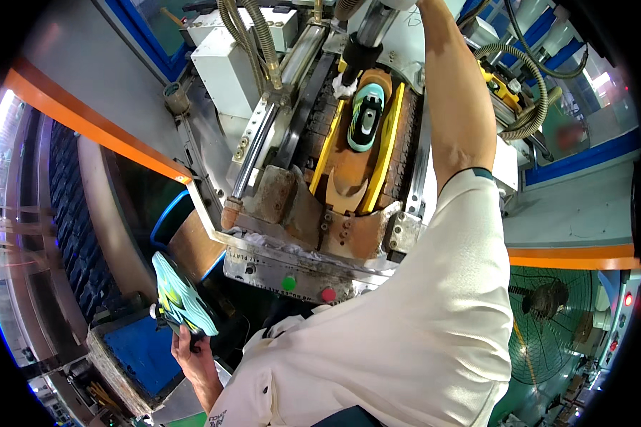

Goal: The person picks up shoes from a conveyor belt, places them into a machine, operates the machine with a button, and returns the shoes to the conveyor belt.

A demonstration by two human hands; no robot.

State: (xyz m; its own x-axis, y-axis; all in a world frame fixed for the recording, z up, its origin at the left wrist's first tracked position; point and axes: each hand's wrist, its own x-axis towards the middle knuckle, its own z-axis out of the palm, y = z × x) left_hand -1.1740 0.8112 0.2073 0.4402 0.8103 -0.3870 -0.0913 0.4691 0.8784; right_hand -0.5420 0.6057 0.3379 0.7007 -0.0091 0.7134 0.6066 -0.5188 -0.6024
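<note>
My left hand [196, 359] is at the lower left with its fingers closed on a light-blue, yellow and black sports shoe [185, 295]. The shoe is tilted, with its pale-blue sole facing up. My right arm [463, 92] stretches up past the machine, and its hand lies beyond the top edge. Left of that forearm, a second shoe [367, 117] of similar colours sits in the press machine [306, 267], its dark opening facing up. Two yellow bars [388, 156] flank this shoe. A dark cylinder head [360, 53] hangs just above its far end.
A green button [288, 283] and a red button [328, 294] are on the machine's front plate. A blue-topped stand [139, 356] is below the held shoe. Orange-edged panels [100, 121] frame both sides. A caged fan [548, 299] stands at the right.
</note>
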